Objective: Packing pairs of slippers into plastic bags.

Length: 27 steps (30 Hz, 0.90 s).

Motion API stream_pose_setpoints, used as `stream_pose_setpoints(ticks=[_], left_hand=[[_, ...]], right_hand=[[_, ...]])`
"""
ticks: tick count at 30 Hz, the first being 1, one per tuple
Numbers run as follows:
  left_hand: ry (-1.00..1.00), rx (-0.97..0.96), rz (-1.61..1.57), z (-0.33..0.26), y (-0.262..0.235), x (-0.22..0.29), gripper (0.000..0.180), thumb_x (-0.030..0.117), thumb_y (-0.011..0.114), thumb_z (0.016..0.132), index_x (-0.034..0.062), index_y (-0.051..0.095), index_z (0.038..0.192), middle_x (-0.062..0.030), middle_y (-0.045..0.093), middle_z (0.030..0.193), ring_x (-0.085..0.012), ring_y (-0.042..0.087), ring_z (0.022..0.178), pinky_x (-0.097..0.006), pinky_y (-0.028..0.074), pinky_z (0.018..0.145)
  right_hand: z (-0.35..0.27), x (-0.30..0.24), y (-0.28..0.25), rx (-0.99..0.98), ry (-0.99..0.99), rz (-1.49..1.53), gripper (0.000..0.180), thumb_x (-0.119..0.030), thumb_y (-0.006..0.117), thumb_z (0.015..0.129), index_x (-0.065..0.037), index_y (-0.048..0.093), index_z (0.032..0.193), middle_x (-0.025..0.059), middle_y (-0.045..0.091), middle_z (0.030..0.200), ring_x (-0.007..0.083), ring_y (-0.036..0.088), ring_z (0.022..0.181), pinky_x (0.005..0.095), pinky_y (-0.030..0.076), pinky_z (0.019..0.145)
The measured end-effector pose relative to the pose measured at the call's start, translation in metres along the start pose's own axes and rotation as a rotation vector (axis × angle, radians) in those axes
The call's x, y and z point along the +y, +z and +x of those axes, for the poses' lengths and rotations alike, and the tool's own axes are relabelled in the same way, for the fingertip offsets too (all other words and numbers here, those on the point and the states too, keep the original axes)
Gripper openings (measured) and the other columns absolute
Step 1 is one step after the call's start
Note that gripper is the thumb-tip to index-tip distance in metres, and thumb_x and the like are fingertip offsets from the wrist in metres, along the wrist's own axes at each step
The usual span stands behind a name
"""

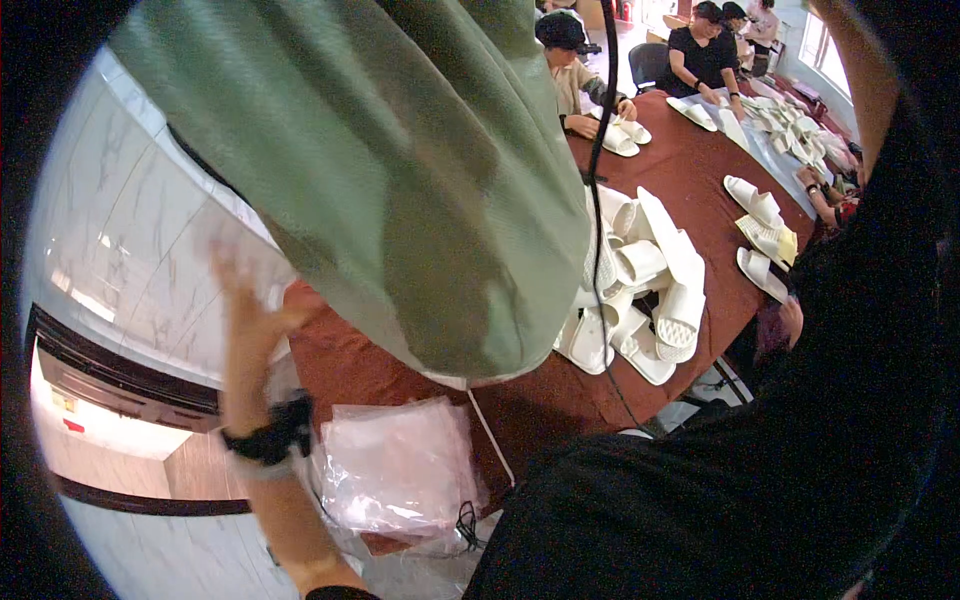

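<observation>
A large green cloth [400,190] with brown patches hangs close in front, covering much of the upper middle. My left hand [250,315] is raised beside its lower left edge, with a black band on the wrist. Motion blurs the hand, but its fingers are apart and nothing shows in them. Whether it touches the cloth I cannot tell. Below the cloth lies a stack of clear plastic bags [400,465] at the table's near end. At the upper right a bare stretch of arm and a dark sleeve fill the edge; my right hand is out of view.
White slippers [640,265] are heaped on the red-brown tablecloth [690,160], with more slippers [762,240] at its right edge. A black cable [600,130] hangs across the table. Co-workers [700,55] handle slippers at the far end. A person's hand [791,320] shows at the right.
</observation>
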<state>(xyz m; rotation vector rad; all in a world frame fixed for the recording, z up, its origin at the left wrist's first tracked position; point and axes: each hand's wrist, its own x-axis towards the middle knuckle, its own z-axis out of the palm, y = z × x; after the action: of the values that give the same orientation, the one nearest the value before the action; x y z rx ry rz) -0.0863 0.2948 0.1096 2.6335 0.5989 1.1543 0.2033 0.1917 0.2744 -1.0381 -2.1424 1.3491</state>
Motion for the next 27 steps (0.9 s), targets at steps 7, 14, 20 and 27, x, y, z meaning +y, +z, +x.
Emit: stream_pose_setpoints(ticks=[7,14,20,27], left_hand=[[-0.137,0.31,-0.376,0.077,0.145,0.06,0.075,0.0,0.068,0.073,0.0014,0.023,0.133,-0.0118,0.042,0.129,-0.0268,0.044,0.115,-0.038,0.035,0.1],[-0.62,0.269,-1.157,0.206,0.167,0.141,0.026,0.008,0.058,0.082,0.001,0.058,0.107,-0.0109,0.06,0.101,-0.0236,0.055,0.095,-0.034,0.043,0.088],[-0.507,0.53,-1.457,0.188,0.037,0.04,0.03,0.018,0.056,0.084,0.0009,0.06,0.108,-0.0111,0.061,0.11,-0.0224,0.056,0.104,-0.034,0.043,0.09],[-0.303,0.506,0.161,-0.045,-0.186,-0.119,0.051,0.01,0.067,0.072,-0.0061,0.052,0.118,-0.0147,0.05,0.128,-0.0251,0.042,0.12,-0.034,0.029,0.103]], right_hand=[[-0.061,-0.013,-0.02,0.04,0.111,-0.22,0.026,-0.022,0.057,0.088,-0.004,0.057,0.107,0.0044,0.059,0.095,0.0175,0.061,0.086,0.0298,0.049,0.074],[-0.142,-0.003,-0.031,0.071,0.248,-0.401,0.031,-0.025,0.057,0.088,-0.005,0.055,0.112,0.0052,0.058,0.104,0.0183,0.06,0.09,0.0302,0.048,0.078],[-0.168,0.03,-0.029,-0.053,0.341,-0.513,0.036,-0.027,0.057,0.088,-0.006,0.054,0.116,0.0059,0.057,0.111,0.0189,0.059,0.093,0.0305,0.047,0.081],[-0.145,0.084,-0.009,-0.327,0.371,-0.64,0.041,-0.03,0.056,0.088,-0.007,0.052,0.121,0.0067,0.056,0.119,0.0197,0.059,0.097,0.0309,0.046,0.084]])
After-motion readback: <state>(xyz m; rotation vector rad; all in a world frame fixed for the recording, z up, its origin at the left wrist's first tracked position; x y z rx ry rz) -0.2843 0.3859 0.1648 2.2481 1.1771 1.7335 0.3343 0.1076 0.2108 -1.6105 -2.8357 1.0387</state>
